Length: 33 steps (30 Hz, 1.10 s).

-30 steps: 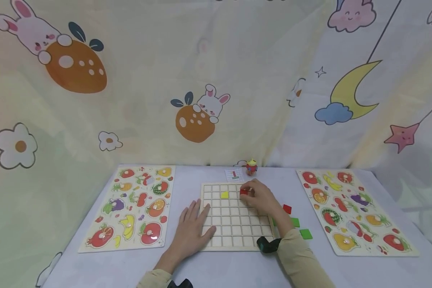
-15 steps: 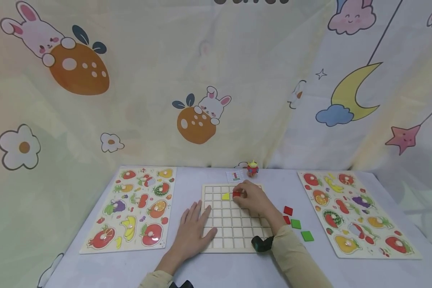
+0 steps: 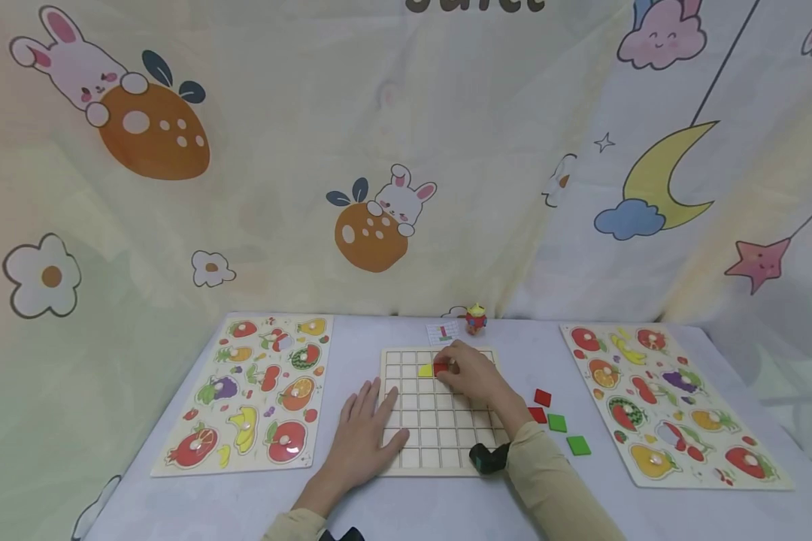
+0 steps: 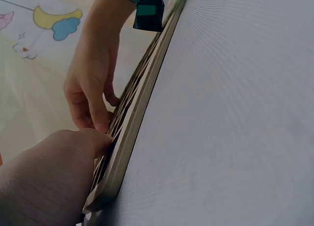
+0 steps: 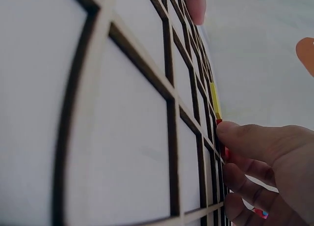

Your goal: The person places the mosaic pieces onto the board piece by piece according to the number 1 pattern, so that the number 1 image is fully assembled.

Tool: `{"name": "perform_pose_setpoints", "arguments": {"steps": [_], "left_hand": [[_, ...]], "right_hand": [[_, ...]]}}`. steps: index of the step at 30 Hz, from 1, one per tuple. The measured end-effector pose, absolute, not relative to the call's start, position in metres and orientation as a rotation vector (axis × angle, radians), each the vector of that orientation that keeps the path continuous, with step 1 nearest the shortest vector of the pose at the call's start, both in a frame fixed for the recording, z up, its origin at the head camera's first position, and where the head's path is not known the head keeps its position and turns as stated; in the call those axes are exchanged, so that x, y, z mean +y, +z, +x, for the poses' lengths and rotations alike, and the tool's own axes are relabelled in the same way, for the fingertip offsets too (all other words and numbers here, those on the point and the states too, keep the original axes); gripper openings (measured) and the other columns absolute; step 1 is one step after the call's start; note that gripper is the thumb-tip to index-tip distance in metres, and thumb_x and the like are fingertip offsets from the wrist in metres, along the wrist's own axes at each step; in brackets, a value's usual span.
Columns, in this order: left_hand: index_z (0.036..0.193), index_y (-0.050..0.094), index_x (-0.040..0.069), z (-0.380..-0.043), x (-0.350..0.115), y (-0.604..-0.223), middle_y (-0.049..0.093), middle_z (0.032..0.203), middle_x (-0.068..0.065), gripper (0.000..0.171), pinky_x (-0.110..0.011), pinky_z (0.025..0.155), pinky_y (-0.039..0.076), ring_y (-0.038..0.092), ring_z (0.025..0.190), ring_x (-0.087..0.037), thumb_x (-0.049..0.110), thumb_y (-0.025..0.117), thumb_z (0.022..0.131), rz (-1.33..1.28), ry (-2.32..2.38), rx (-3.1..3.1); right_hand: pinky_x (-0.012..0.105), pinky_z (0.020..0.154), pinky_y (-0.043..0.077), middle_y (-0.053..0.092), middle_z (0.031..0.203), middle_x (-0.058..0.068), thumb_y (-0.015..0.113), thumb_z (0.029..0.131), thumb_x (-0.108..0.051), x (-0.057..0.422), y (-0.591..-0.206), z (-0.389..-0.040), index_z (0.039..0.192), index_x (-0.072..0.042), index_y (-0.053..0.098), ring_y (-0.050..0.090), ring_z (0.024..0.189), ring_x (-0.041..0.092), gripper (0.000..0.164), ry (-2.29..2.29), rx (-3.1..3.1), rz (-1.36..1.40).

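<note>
While your left hand [image 3: 362, 436] rests at the eight-to-nine o'clock edge of the pale wooden grid board [image 3: 429, 458], fingers stretched out and grasping nothing, your right hand [image 3: 470, 372] pinches a small red tile [image 3: 440, 370] between thumb and fingers. That tile is at twelve o'clock from the board's centre, over the upper rows of cells. It is thin and plain, a deep, even red with a slight gloss in your right wrist view, where it is seen nearly edge-on; your fingertips cover part of it, so its full outline is hidden. You cannot tell from here whether it is fully seated in its cell. Just at its nine o'clock sits a bright yellow tile [image 3: 424, 370], apparently flat on the board. The board itself is cream, its cells divided by thin raised strips with dark sides. Off the board toward three o'clock lie two loose red tiles [image 3: 543, 397], flat and square-edged, and at three to four o'clock two vivid green tiles [image 3: 578, 445]. Beyond the board's twelve o'clock edge lies a small printed card [image 3: 442, 332].
</note>
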<state>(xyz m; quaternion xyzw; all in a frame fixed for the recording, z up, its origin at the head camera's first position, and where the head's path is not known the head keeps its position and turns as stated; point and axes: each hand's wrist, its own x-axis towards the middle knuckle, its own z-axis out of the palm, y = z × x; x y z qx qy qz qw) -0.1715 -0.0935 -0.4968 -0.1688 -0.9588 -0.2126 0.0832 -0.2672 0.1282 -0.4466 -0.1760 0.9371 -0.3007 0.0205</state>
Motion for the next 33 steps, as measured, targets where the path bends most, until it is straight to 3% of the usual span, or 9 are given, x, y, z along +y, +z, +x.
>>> {"name": "perform_pose_setpoints", "arguments": {"steps": [10, 16, 26, 33], "left_hand": [[0.144, 0.04, 0.015, -0.172, -0.094, -0.499, 0.029, 0.154, -0.017, 0.066, -0.055, 0.114, 0.018, 0.021, 0.144, -0.035, 0.051, 0.049, 0.09, -0.513, -0.631, -2.845], [0.145, 0.039, 0.015, -0.172, -0.092, -0.499, 0.028, 0.154, -0.017, 0.066, -0.055, 0.114, 0.018, 0.021, 0.144, -0.035, 0.05, 0.05, 0.09, -0.519, -0.643, -2.849], [0.145, 0.039, 0.015, -0.171, -0.093, -0.497, 0.027, 0.154, -0.018, 0.067, -0.055, 0.114, 0.017, 0.02, 0.145, -0.036, 0.051, 0.049, 0.09, -0.511, -0.627, -2.856], [0.145, 0.039, 0.016, -0.173, -0.095, -0.497, 0.027, 0.155, -0.017, 0.066, -0.055, 0.114, 0.018, 0.02, 0.145, -0.035, 0.051, 0.049, 0.09, -0.512, -0.616, -2.858]], "right_hand": [[0.026, 0.065, 0.044, 0.058, 0.095, -0.002, 0.07, 0.085, -0.019, 0.129, -0.449, -0.268, 0.102, -0.015, 0.068, 0.05, 0.074, 0.01, 0.017, -0.951, 2.913, -0.518], [0.03, 0.074, 0.047, 0.061, 0.101, -0.001, 0.068, 0.086, -0.019, 0.135, -0.448, -0.265, 0.105, -0.014, 0.067, 0.054, 0.083, 0.013, 0.02, -1.016, 2.878, -0.511], [0.033, 0.08, 0.049, 0.061, 0.103, 0.002, 0.062, 0.09, -0.017, 0.171, -0.441, -0.255, 0.111, -0.009, 0.065, 0.059, 0.092, 0.017, 0.022, -1.094, 2.889, -0.559], [0.033, 0.076, 0.049, 0.062, 0.102, 0.004, 0.061, 0.092, -0.019, 0.203, -0.442, -0.246, 0.111, -0.008, 0.065, 0.059, 0.092, 0.019, 0.023, -1.024, 2.973, -0.513]]}}
